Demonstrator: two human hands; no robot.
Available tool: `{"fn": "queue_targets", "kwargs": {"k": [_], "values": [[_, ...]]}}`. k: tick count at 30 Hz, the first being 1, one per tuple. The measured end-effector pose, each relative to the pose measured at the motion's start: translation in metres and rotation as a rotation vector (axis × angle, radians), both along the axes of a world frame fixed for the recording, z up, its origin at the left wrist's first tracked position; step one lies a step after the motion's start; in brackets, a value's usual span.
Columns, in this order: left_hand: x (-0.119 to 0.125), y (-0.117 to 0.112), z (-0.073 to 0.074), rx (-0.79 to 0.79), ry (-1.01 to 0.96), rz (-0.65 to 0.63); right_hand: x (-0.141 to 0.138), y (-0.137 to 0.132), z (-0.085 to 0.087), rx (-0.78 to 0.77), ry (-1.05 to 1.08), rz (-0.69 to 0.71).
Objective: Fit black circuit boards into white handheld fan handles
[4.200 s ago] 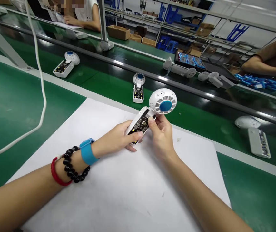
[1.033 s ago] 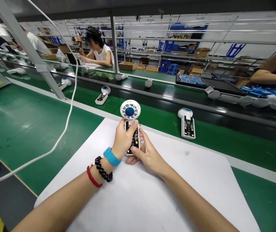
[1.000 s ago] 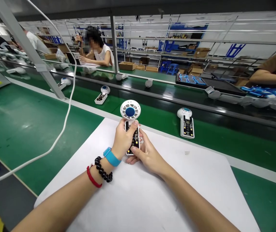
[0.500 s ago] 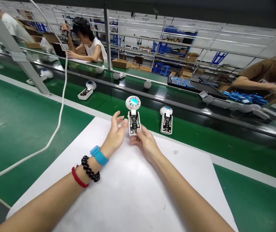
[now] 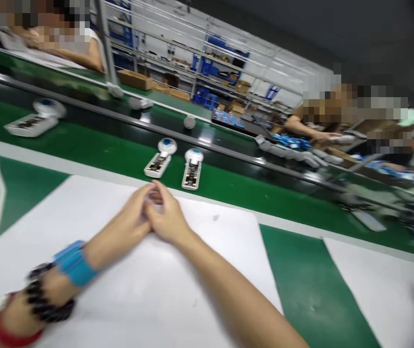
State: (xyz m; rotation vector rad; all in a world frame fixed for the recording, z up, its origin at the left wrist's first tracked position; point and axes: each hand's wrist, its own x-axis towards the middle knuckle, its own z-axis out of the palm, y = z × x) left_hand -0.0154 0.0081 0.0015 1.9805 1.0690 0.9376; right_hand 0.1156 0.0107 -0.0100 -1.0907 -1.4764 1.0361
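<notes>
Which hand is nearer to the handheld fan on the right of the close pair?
The right hand. It is on the near side of this handheld fan, slightly left; the left hand is farther left.

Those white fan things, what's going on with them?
The person's left hand and right hand touch each other over a white sheet; no gadget shows in them. Just beyond, one white fan-like gadget and a similar one lie on the green strip, their circuit boards uncovered. A third one lies farther left.
</notes>
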Motion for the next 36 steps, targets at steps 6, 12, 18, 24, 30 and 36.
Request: {"fn": "queue_targets", "kwargs": {"k": [6,12,18,24,30,36], "values": [[-0.006,0.01,-0.016,-0.034,-0.027,0.052,0.005,0.002,0.001,-0.04,-0.095,-0.01],[-0.01,0.013,-0.024,-0.076,0.056,0.132,0.006,-0.001,0.004,-0.063,-0.127,-0.012],[-0.006,0.005,-0.01,-0.158,0.0,0.069,0.002,-0.004,0.005,-0.004,-0.083,-0.038],[-0.005,-0.001,-0.007,-0.118,-0.038,0.023,0.0,-0.004,0.003,0.001,-0.024,-0.027],[-0.003,-0.007,0.001,-0.141,-0.054,0.014,0.001,-0.007,0.004,-0.034,-0.032,0.004],[-0.003,-0.007,0.0,-0.118,-0.084,-0.003,0.004,-0.007,-0.004,-0.081,-0.087,-0.003]]}}
